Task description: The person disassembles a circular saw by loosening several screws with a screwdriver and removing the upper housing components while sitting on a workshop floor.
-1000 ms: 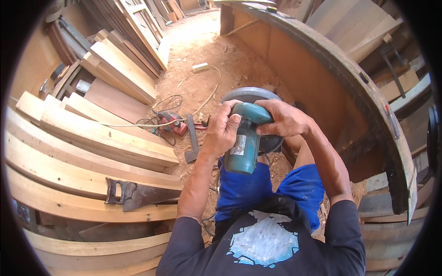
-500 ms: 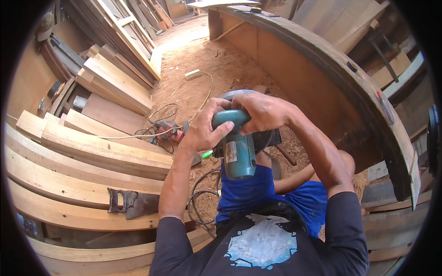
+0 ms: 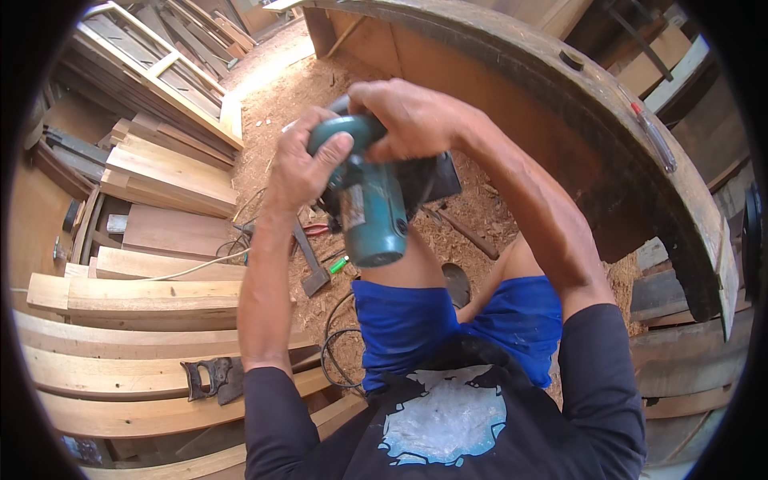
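I hold a teal circular saw (image 3: 373, 216) up in front of my knees, its rounded motor end toward me. My left hand (image 3: 300, 164) is closed around the left side of its looped handle, thumb lying over the near side. On the far right of the same handle area, my right hand (image 3: 412, 116) grips the tool with bent fingers, partly hidden. A black plate (image 3: 436, 188) sticks out on the saw's right side. The blade cannot be seen from here.
Wooden beams (image 3: 152, 330) lie stacked at left, with a handsaw (image 3: 210, 379) on them. A hammer-like tool (image 3: 314, 276), red-handled pliers (image 3: 318, 229) and a black cord (image 3: 330, 344) lie on the shaving-covered ground. A large curved wooden piece (image 3: 512, 48) stands at right, a screwdriver (image 3: 658, 144) on its edge.
Both hands have carried the circular saw forward and to the left, away from my body. The view has shifted a little, and the hammer-like tool and pliers now show more fully.
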`<state>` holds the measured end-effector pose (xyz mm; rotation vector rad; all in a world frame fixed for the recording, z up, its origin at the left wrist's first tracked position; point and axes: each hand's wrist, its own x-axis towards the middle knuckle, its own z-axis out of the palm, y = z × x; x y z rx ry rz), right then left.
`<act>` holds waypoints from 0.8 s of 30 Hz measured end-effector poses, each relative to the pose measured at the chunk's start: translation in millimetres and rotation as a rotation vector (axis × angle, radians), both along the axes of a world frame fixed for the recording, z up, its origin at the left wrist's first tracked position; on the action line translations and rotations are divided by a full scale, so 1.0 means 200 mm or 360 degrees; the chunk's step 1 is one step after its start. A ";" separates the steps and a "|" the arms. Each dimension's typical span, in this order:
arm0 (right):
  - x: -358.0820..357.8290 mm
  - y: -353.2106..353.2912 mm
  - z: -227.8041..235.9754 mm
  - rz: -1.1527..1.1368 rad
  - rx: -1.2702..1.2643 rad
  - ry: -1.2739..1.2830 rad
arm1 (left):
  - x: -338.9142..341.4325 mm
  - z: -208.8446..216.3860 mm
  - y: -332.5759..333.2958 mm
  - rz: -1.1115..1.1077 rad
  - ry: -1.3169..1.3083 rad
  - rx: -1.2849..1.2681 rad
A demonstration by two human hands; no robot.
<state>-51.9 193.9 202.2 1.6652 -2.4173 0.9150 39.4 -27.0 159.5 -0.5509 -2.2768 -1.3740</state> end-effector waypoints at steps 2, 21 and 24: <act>-0.02 0.01 0.02 -0.0024 -0.0058 0.0055 | -0.02 0.10 0.01 0.0018 -0.0065 0.0012; -0.19 -0.08 -0.61 0.0126 0.0418 -0.0159 | -0.14 -0.60 0.06 0.0079 -0.0857 -0.0318; -0.12 -0.07 -0.90 0.0247 0.0480 -0.0306 | -0.05 -0.90 0.07 0.0037 -0.1103 -0.0274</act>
